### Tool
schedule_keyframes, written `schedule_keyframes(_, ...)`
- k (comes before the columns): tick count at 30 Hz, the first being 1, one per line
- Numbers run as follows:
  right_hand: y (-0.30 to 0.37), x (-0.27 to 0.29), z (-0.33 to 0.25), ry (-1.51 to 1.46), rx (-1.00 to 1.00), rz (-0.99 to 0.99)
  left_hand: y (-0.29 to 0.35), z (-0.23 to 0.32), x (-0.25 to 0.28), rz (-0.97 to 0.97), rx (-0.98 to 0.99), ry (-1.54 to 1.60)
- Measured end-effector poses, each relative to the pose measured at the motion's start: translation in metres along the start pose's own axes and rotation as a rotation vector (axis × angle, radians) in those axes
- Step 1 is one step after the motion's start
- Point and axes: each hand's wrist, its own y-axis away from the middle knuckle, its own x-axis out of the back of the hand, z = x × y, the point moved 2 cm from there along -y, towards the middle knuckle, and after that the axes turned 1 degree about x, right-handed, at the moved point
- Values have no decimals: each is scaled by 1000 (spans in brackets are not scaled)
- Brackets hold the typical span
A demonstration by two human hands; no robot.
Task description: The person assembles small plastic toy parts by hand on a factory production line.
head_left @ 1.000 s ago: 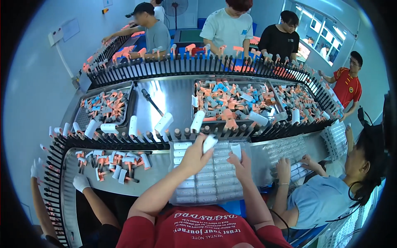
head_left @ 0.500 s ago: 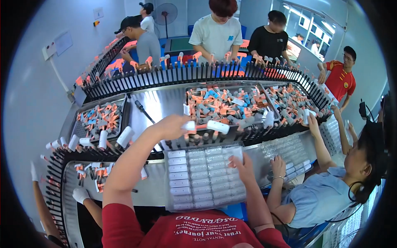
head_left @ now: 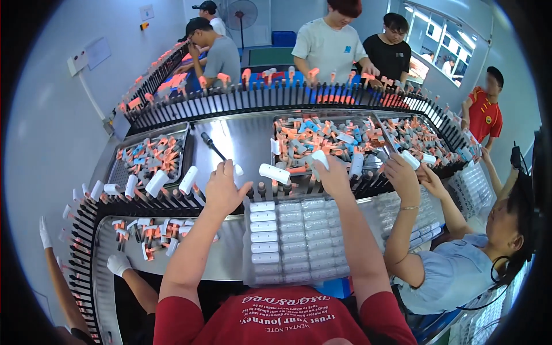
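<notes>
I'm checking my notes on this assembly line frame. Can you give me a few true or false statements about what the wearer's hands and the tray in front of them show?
1. Both hands, left hand and right hand, reach up to the black peg rail. True.
2. The clear tray is completely filled with white pieces. False: only its left column holds white pieces.
3. The right hand touches a white capsule piece. True.
4. The wearer has gloves on. False: both hands are bare.

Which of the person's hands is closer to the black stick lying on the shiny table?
Left. The left hand sits just below the black stick, near its lower end. The right hand is farther off to the stick's right, holding a white tube.
</notes>
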Motion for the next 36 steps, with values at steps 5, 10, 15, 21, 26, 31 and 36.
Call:
schedule_keyframes(5,-4,-35,-50,577,175,-224,26,-21,16,215,-45,105)
schedule_keyframes(10,14,-65,-63,458,212,-155,87,8,32,32,-267,351)
schedule_keyframes(15,34,-88,-72,297,286,-163,155,36,-8,-406,-441,343)
schedule_keyframes(21,90,-101,-45,-120,205,-486,156,33,-27,-440,-282,244)
schedule_keyframes(26,111,-102,-30,27,238,-668,135,45,-30,-641,-436,47)
schedule_keyframes(31,108,-113,-10,50,331,-664,131,38,-29,-524,-466,187)
schedule_keyframes(36,115,-114,-22,269,467,-664,99,6,19,-674,67,713)
